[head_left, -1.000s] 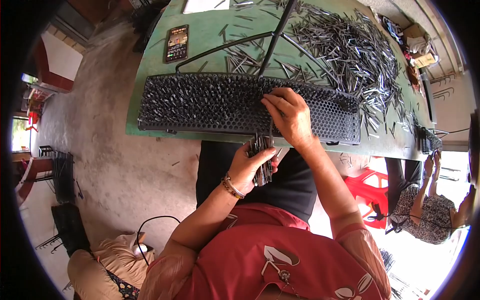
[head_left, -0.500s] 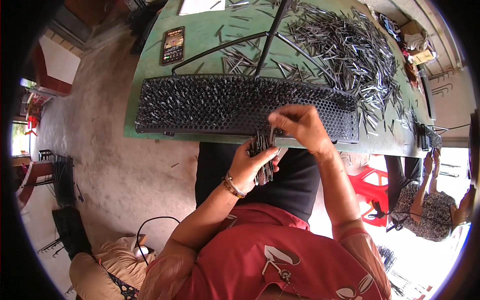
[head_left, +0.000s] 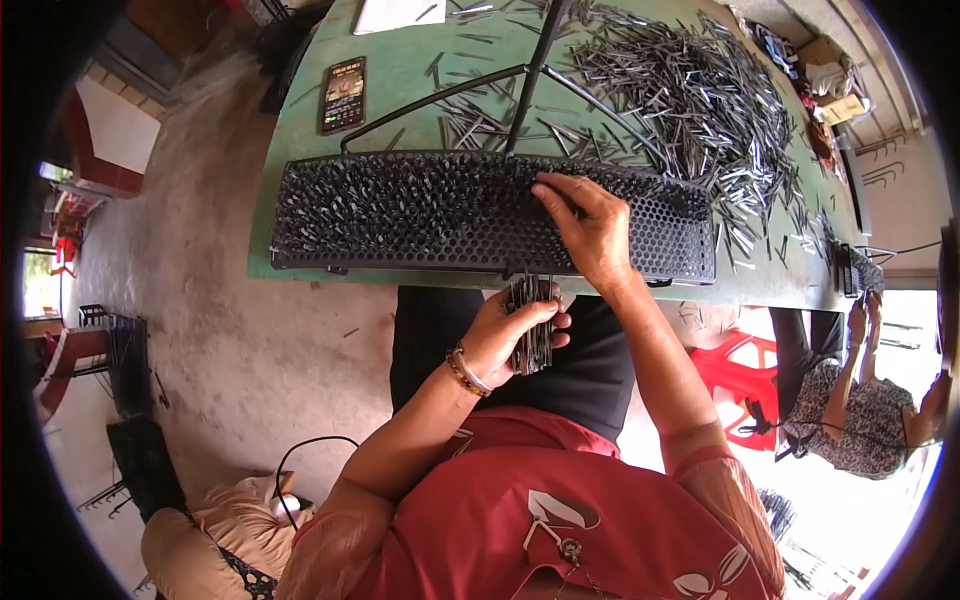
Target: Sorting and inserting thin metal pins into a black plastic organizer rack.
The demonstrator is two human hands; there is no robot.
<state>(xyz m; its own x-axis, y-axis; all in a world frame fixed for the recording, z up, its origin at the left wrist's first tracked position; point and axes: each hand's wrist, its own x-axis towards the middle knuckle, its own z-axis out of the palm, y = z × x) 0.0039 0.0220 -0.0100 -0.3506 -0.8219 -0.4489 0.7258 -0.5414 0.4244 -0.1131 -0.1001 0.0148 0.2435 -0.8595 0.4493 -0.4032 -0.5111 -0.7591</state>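
Observation:
A long black rack (head_left: 655, 232) full of round holes lies along the table's near edge. Thin dark metal strips (head_left: 370, 205) stand densely in its left and middle part, while open holes show toward the right and along the front. Below the rack's front edge, my left hand (head_left: 490, 335) is closed around a bundle of metal strips (head_left: 533, 340), held upright. My right hand (head_left: 598, 235) reaches over the rack's middle with thumb and forefinger pinched at the holes. Whatever is between those fingertips is too small to make out.
A big heap of loose metal strips (head_left: 715, 115) covers the right of the green table (head_left: 410, 80). Black rods rise from the rack. A phone (head_left: 344, 95) lies at left, near white paper (head_left: 395, 12). At far right, another person (head_left: 850, 420) works at a similar rack.
My right hand has moved up and away from the bundle, where it pinched a metal strip, onto the rack's holes. My left hand stays nearly in place with the bundle.

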